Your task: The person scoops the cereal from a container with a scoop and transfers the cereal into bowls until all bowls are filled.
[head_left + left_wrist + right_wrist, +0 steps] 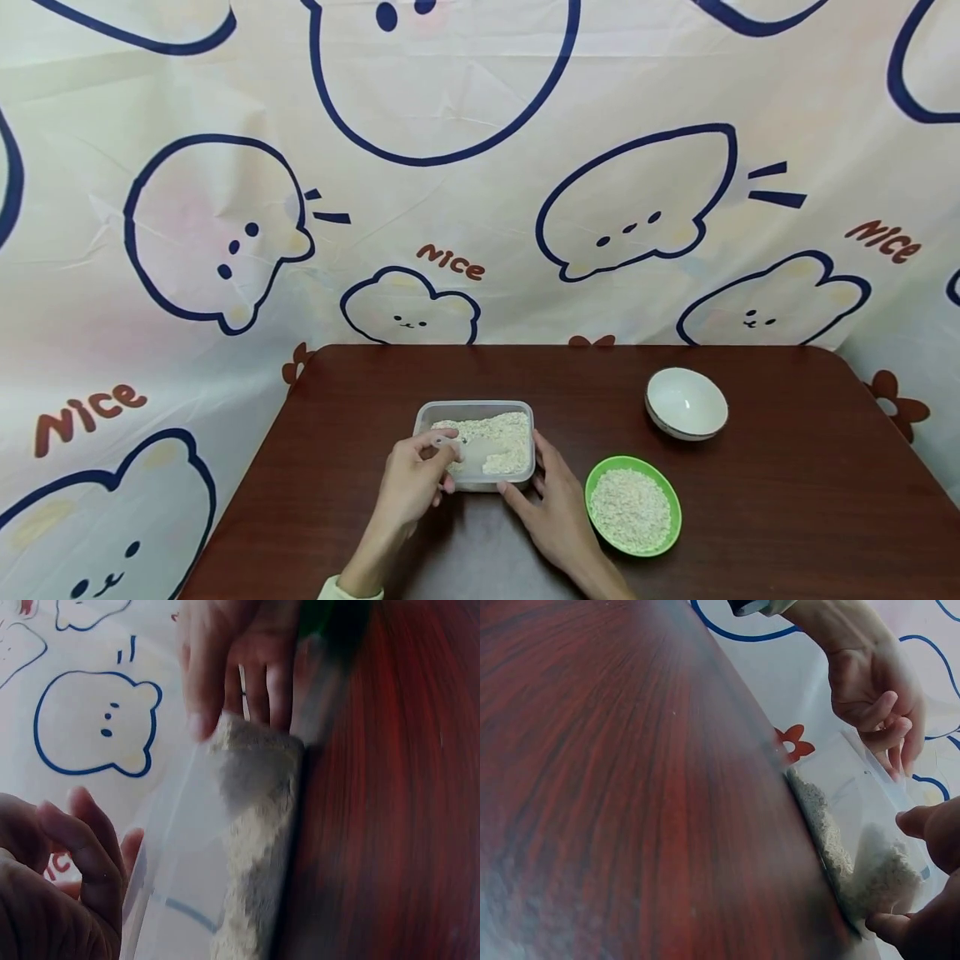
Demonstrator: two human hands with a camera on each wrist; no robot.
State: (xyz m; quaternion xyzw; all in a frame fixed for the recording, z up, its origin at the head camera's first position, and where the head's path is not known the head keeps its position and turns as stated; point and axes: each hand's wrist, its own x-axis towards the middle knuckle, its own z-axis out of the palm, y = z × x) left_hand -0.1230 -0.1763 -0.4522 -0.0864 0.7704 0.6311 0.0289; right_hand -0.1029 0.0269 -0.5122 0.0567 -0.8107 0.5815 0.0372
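A clear rectangular plastic container (474,406) stands on the table, partly filled with pale, oat-like flakes (510,442). At its front left corner, my left hand (411,479) pinches a small, see-through, scoop-like piece (472,454) between thumb and fingertips. That piece reaches in over the flakes; its exact shape is hard to make out. My right hand (555,508) grips the container's front right corner, thumb at the front and fingers along the right side. In the right wrist view, the flakes (829,836) lie banked against the container's wall, with the left hand (881,705) beyond.
Right of my right hand stands a green bowl (677,517) full of similar pale flakes. Behind it is a white bowl (686,400) with nothing visible inside. The dark wooden table (337,400) meets a printed cloth (480,208) at its back and sides.
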